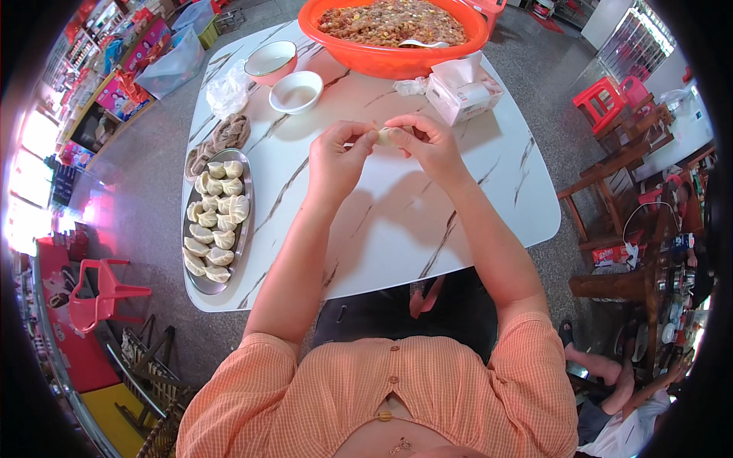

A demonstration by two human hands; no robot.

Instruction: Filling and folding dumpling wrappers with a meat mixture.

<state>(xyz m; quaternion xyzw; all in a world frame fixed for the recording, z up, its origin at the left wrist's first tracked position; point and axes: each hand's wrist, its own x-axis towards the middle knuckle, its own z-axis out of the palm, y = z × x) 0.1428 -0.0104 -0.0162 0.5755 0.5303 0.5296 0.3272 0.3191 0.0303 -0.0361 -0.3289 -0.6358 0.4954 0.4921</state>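
Observation:
Between the fingertips of both hands, above the marble-patterned table (pixel 395 212), is a small pale dumpling (pixel 386 136). My left hand (pixel 342 157) pinches its left end with thumb and forefinger. The right end is held in my right hand (pixel 429 146), whose curled fingers hide part of it. To the left lies an oval metal tray (pixel 243 240) bearing rows of folded dumplings (pixel 215 220). Beyond my hands stands a large orange plastic basin (pixel 395 66) heaped with minced filling (pixel 389 23). A white spoon handle (pixel 424 43) rests in the filling.
A white bowl (pixel 296 93) with liquid and a pink bowl (pixel 271 60) stand back left, beside a crumpled plastic bag (pixel 228 91). A brown cloth (pixel 229 134) touches the tray's far end. A tissue box (pixel 465 91) sits back right. Another person (pixel 613 378) is at lower right.

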